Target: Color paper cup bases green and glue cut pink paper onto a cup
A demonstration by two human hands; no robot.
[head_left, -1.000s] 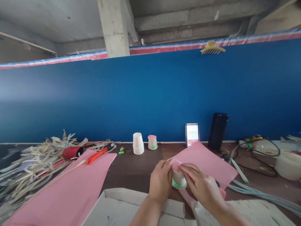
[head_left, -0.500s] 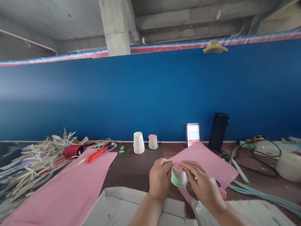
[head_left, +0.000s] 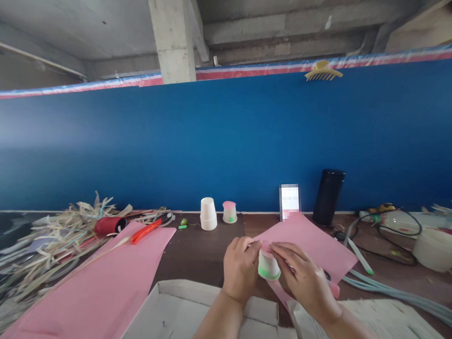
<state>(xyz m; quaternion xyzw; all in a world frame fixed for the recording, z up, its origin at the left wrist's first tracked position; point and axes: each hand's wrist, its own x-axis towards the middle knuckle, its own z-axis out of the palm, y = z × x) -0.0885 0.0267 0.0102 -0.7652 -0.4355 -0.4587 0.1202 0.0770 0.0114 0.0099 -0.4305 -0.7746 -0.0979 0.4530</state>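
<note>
A small upside-down white paper cup (head_left: pixel 269 267) with a green band near its rim is between my hands. Over its upper end lies a small pink paper piece (head_left: pixel 266 247). My left hand (head_left: pixel 241 269) is closed at the cup's left side, thumb and forefinger pinching at the paper's edge. From the right, my right hand (head_left: pixel 302 278) holds the pink paper between its fingertips against the cup's top. Fingers partly cover where paper and cup meet. Behind them lies a pink paper sheet (head_left: pixel 306 241), and a narrow pink strip (head_left: pixel 277 292) lies under the cup.
A pink-topped cup (head_left: pixel 229 213) stands beside stacked white cups (head_left: pixel 208 214). Leftward are a large pink sheet (head_left: pixel 104 282), an orange-red cutter (head_left: pixel 146 232) and straw-like strips (head_left: pixel 72 229). A cardboard box (head_left: pixel 179 314) is in front; a black cylinder (head_left: pixel 328 198) stands at right.
The fingers of my right hand have shifted slightly on the pink paper over the cup. The cup has tilted a little; the rest stays in place.
</note>
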